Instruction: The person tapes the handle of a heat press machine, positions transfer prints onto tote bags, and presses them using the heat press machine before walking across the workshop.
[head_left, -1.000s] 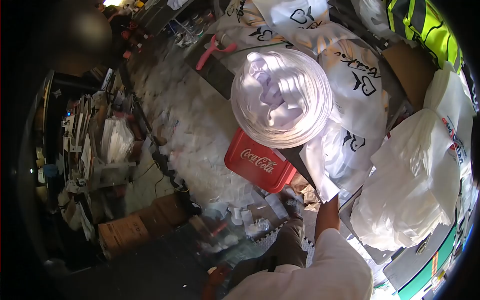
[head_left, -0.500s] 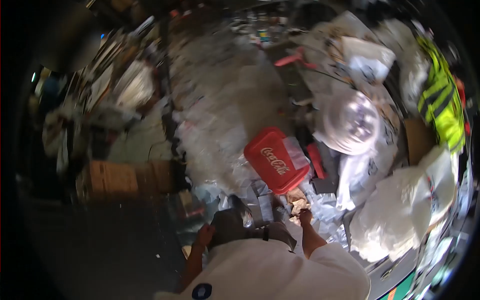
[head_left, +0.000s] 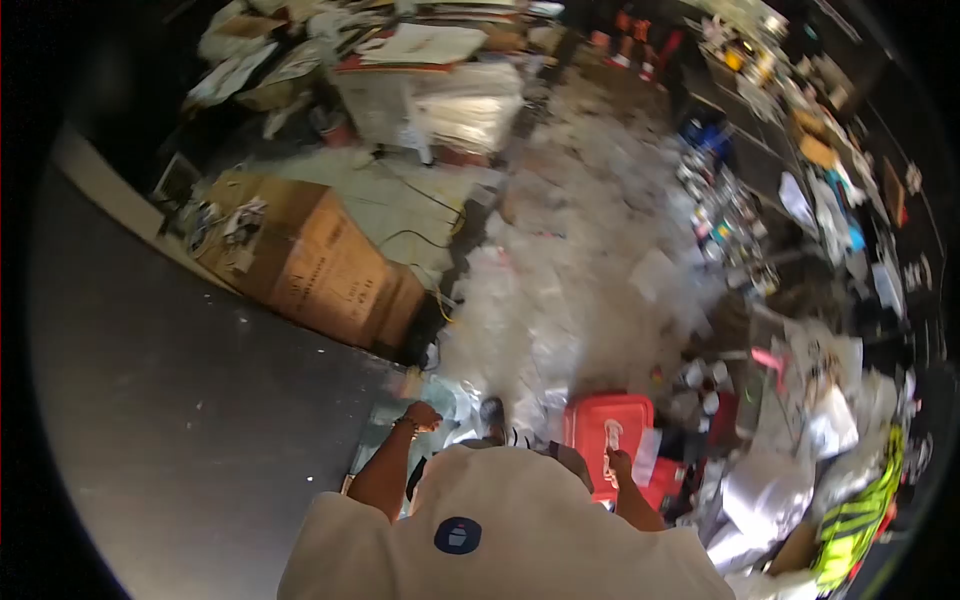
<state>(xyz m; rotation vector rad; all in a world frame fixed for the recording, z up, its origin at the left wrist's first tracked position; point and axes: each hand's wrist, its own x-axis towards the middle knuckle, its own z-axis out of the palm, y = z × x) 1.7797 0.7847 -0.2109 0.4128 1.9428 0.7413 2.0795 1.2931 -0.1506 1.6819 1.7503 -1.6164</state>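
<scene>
My left hand point(head_left: 423, 415) hangs low in front of me, its fingers curled in, with nothing visible in it. Near it a dark wall-like surface point(head_left: 250, 430) fills the lower left. My right hand point(head_left: 620, 462) is also curled and shows nothing held. It overlaps a red Coca-Cola lid or box point(head_left: 590, 415) from this view; I cannot tell whether they touch. A pale sheet point(head_left: 648, 455) lies across the red lid's right side. My dark shoe point(head_left: 492, 412) shows between the hands.
A large cardboard box point(head_left: 335, 270) stands at left before stacked papers point(head_left: 430, 45). A littered floor path point(head_left: 590, 220) runs ahead. Bottles and cans point(head_left: 725, 225) line its right side. Plastic bags and a yellow-green high-visibility vest point(head_left: 860, 515) lie at lower right. A person's legs point(head_left: 630, 50) show far ahead.
My view has swung left and up, showing more of the path and the cardboard box. The red lid now appears lower, behind my right hand. Both hands remain curled.
</scene>
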